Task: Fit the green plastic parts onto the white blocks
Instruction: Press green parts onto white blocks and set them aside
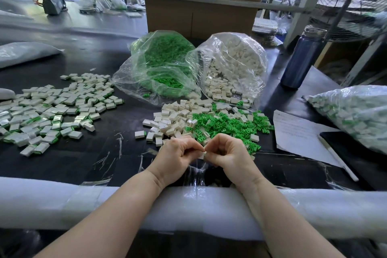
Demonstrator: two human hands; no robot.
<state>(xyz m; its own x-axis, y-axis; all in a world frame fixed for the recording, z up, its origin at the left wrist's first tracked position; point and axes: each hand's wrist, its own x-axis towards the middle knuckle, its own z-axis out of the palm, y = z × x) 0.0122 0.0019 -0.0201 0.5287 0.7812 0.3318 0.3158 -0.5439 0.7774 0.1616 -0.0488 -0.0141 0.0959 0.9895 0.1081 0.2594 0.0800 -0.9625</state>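
My left hand (177, 154) and my right hand (227, 153) meet fingertip to fingertip over the black table, just above its padded front edge. Between them they pinch a small white block (204, 155), mostly hidden by the fingers. I cannot tell whether a green part sits in it. Just beyond the hands lie a loose heap of white blocks (173, 119) and a heap of green plastic parts (226, 125). Behind those, a clear bag of green parts (165, 63) and a clear bag of white blocks (232, 63) lie open.
Several blocks fitted with green parts (52, 109) are spread at the left. Another bag of them (356, 113) lies at the right, beside a paper sheet (297, 132), a pen (337, 157) and a dark bottle (301, 58). White foam padding (83, 203) lines the near edge. A cardboard box (201, 6) stands behind.
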